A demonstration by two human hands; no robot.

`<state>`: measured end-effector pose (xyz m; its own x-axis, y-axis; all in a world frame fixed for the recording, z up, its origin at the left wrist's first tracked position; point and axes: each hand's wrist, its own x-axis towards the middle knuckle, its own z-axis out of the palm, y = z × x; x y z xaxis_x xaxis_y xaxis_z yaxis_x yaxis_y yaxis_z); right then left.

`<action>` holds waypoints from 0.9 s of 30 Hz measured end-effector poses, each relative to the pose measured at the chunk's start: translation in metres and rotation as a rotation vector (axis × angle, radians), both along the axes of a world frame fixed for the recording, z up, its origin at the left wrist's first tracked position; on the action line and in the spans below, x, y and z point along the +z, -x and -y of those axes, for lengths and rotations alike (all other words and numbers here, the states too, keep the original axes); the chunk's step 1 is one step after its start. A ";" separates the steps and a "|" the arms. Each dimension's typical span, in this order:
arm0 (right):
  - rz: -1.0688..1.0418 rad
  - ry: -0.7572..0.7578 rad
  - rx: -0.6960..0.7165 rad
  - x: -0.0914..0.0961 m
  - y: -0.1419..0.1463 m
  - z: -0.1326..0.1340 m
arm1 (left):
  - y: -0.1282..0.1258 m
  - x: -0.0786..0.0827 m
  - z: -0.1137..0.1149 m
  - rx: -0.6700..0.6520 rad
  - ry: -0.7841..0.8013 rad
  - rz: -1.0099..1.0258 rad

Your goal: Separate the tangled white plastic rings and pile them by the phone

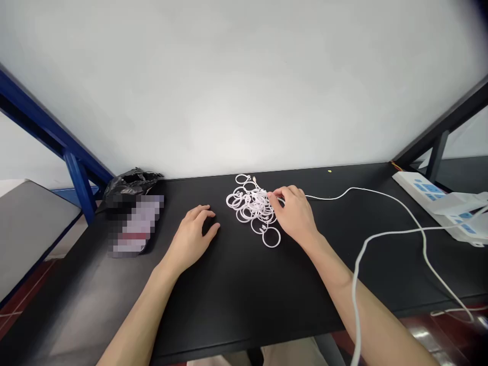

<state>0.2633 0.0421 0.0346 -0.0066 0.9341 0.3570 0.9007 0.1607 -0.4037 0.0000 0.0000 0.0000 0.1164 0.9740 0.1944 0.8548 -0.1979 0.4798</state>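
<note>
A tangled pile of white plastic rings (253, 203), each with a small clip-like tab, lies on the black tabletop (244, 290). My right hand (295, 211) is at the pile's right side, its thumb and index finger closed together on the edge of a white ring. The fingers partly cover that ring. To the left of the pile, my left hand (194, 231) rests on the table, holding nothing, with its thumb and fingers apart. One loose-looking ring (271, 237) sits at the pile's near end.
A crumpled black plastic bag (131, 183) and a blurred-out flat object (139, 223) lie at the left. On the right is a white-and-blue box (438, 203). White cable (385, 234) runs over the table and across my right forearm. Behind stands a pale wall (244, 91).
</note>
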 end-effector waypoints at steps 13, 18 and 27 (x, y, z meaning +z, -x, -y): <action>0.133 0.113 0.401 -0.015 0.020 0.012 | 0.001 -0.003 -0.001 -0.011 -0.020 -0.017; 0.182 0.118 0.416 -0.021 0.026 0.012 | 0.003 -0.003 0.000 -0.016 -0.029 -0.028; 0.154 0.077 0.404 -0.018 0.028 0.015 | 0.000 -0.002 -0.001 -0.024 -0.070 -0.043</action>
